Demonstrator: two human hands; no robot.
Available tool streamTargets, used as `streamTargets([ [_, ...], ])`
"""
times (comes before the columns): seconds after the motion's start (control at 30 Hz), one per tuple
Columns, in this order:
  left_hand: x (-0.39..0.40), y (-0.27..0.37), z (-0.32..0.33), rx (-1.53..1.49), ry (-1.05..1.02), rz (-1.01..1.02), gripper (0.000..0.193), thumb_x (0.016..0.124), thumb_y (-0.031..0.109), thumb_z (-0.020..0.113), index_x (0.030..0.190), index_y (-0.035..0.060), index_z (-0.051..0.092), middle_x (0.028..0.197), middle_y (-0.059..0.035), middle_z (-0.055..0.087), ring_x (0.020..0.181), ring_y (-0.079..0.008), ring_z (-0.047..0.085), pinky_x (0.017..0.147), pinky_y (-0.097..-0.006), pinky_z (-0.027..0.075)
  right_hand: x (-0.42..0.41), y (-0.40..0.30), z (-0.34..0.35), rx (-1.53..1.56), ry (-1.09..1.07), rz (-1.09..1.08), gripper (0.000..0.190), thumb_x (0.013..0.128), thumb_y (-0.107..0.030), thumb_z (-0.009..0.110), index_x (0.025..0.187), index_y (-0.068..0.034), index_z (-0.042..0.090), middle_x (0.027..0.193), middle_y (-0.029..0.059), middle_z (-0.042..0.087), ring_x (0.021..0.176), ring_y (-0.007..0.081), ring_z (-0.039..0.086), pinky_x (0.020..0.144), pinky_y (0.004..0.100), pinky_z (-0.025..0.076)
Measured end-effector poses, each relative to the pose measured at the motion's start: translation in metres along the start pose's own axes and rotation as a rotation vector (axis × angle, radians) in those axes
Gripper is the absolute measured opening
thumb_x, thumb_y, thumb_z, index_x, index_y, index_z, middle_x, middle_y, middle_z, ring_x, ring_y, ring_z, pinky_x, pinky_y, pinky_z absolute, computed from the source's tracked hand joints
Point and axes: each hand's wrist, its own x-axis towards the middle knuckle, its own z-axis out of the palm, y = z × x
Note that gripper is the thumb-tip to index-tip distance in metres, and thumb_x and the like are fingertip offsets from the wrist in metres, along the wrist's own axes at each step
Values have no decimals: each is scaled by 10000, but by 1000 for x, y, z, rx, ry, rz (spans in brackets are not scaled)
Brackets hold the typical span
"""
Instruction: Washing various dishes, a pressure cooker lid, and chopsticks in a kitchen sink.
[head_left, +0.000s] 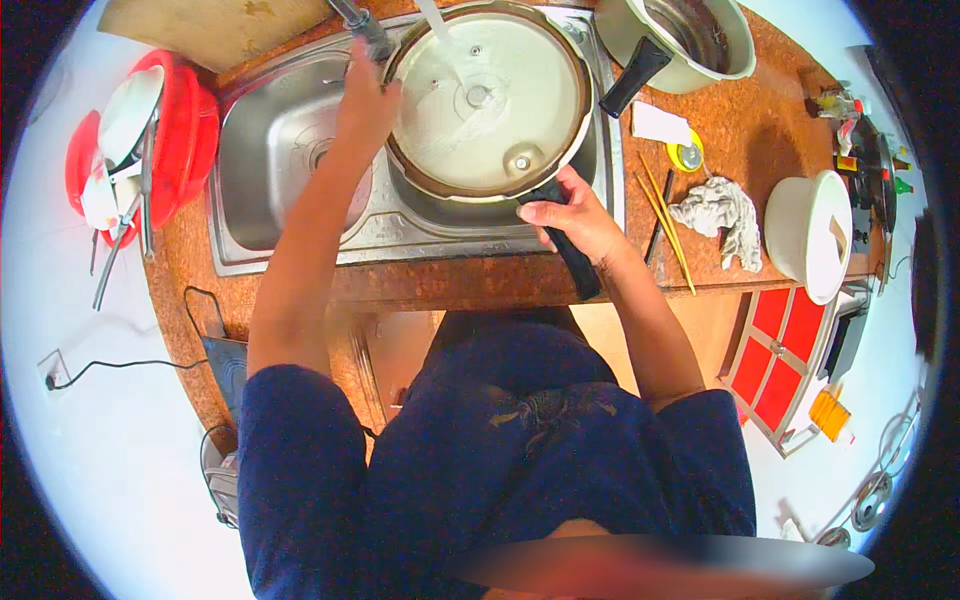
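Observation:
My right hand (574, 214) is closed around the black handle (574, 262) of a pressure cooker lid (517, 97). The lid is held over the right sink basin (469, 214), its inner side facing up. A stream of water (433, 19) runs onto it and spreads around the central knob. My left hand (366, 101) reaches up beside the lid's left edge, thumb spread from the fingers. Its fingertips overlap the faucet (366, 30); motion blur hides whether they touch it. The left sink basin (262, 161) lies under my left forearm.
A pressure cooker pot (682, 49) stands right of the sink. Chopsticks (667, 225), a crumpled cloth (720, 217), a yellow-rimmed round item (685, 152) and a white lidded container (806, 229) sit on the counter (720, 124). Red basins (180, 142) with cookware are at left.

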Motion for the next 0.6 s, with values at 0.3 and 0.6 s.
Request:
streamTargets([
  [0.3,-43,1,-21,-494,-59,-345,268,855,218,499,971,-16,560,791,-75,576,688,-124,555,596,-286,470,40,23,-45,-46,-104,-50,481,722,-111,706,1150,-58,492,895,49,619,716,140,608,586,266,494],
  [0.6,-35,37,-50,-286,-16,-382,255,852,216,505,876,-32,559,740,-88,583,567,-142,551,509,-285,475,100,1,-29,8,168,82,424,772,-328,652,1008,14,569,834,79,633,658,151,602,571,279,504],
])
